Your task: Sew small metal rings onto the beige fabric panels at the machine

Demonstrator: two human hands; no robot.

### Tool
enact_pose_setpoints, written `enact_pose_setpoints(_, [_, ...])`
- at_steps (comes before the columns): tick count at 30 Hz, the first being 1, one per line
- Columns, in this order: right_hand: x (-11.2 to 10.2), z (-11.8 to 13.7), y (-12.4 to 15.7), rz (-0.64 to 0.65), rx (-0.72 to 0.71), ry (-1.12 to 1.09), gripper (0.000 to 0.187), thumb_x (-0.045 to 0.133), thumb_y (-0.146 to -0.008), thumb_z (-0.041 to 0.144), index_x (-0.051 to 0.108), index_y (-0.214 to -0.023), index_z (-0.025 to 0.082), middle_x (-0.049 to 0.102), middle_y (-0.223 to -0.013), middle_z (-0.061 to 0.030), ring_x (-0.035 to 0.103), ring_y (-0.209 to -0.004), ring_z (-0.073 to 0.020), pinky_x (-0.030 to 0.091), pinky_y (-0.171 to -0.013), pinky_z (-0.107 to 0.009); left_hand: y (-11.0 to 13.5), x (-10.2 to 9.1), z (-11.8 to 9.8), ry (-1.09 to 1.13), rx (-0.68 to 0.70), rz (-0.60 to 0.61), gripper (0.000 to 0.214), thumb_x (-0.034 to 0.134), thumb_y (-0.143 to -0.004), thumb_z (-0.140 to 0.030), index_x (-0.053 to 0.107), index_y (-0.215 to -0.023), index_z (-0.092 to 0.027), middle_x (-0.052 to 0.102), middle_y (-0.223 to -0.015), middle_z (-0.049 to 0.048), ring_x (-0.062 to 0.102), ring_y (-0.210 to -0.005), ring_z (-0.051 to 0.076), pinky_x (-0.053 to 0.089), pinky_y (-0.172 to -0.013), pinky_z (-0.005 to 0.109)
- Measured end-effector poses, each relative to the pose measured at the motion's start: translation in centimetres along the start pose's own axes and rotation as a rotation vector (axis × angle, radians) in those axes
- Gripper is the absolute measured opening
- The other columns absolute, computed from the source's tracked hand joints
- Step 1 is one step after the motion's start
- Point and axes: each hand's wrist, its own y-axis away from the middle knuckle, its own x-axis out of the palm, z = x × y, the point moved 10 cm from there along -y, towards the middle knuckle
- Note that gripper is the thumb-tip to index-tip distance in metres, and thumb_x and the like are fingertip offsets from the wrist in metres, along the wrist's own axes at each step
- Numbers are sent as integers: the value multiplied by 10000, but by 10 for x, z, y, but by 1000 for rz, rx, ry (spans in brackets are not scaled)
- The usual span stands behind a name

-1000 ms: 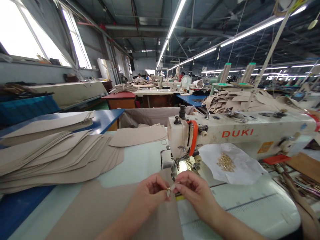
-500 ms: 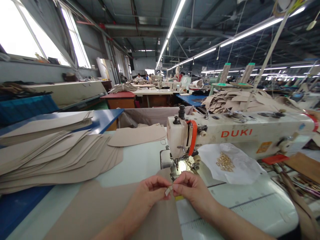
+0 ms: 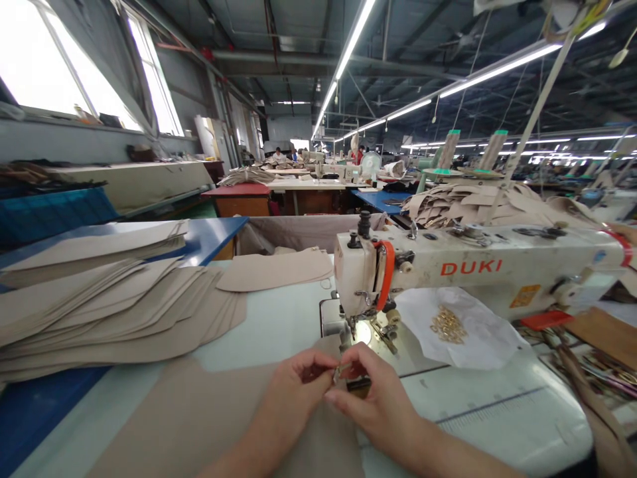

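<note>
My left hand (image 3: 293, 392) and my right hand (image 3: 375, 398) meet fingertip to fingertip just in front of the needle of a white DUKI sewing machine (image 3: 472, 269). Both pinch a tiny metal ring with a short beige tab (image 3: 339, 372) between thumbs and forefingers. Under my hands lies a large beige cut panel (image 3: 199, 418) on the machine table. The needle area (image 3: 361, 328) is lit by a small lamp.
A fanned stack of beige cut panels (image 3: 109, 312) covers the table's left. Small gold rings (image 3: 448, 325) lie on white paper (image 3: 478, 338) right of the needle. Another beige piece (image 3: 273, 269) lies behind. Straps and scraps (image 3: 597, 358) crowd the right edge. Distant workers sit at far tables.
My hands have dropped slightly toward the beige panel and closed tighter around the small ring and tab, which is now mostly hidden between the fingers.
</note>
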Motion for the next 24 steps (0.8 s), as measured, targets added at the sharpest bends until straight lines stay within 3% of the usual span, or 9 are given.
enact_pose_setpoints(5, [-1, 2, -2, -9, -60, -6, 155, 659, -694, 121, 525, -738, 185, 547, -742, 21, 508, -703, -125, 386, -650, -229, 3, 1, -6, -74, 43, 2, 153, 620, -627, -288, 696, -687, -169, 687, -686, 26, 604, -689, 181, 447, -675, 258])
enact_pose_setpoints(9, [-8, 5, -3, -35, -118, -74, 47, 608, -776, 151, 593, -749, 186, 611, -829, -17, 563, -817, -141, 417, -730, -234, 4, -1, -10, -75, 63, -24, 156, 635, -625, -314, 684, -674, -174, 680, -676, 21, 612, -691, 185, 460, -680, 261])
enact_pose_setpoints(15, [-10, -6, -6, -47, -30, -267, 47, 634, -752, 184, 623, -706, 189, 618, -844, -27, 584, -789, -139, 448, -686, -219, 5, -3, -10, -97, 75, -36, 155, 638, -634, -310, 671, -700, -174, 678, -697, 26, 612, -696, 183, 468, -688, 265])
enact_pose_setpoints(20, [-14, -3, -4, -91, -52, -202, 107, 597, -765, 169, 593, -659, 181, 631, -808, -28, 581, -782, -146, 428, -705, -241, 6, -1, -10, -17, 95, -21, 147, 649, -646, -297, 638, -737, -182, 652, -711, 11, 608, -692, 166, 482, -686, 258])
enact_pose_setpoints(24, [-10, -14, -4, -90, 65, -368, 130, 615, -753, 227, 581, -638, 177, 619, -778, -21, 578, -740, -142, 430, -675, -241, 6, -3, -8, 50, 95, -40, 221, 667, -640, -266, 622, -844, -192, 624, -718, -12, 608, -690, 153, 486, -681, 248])
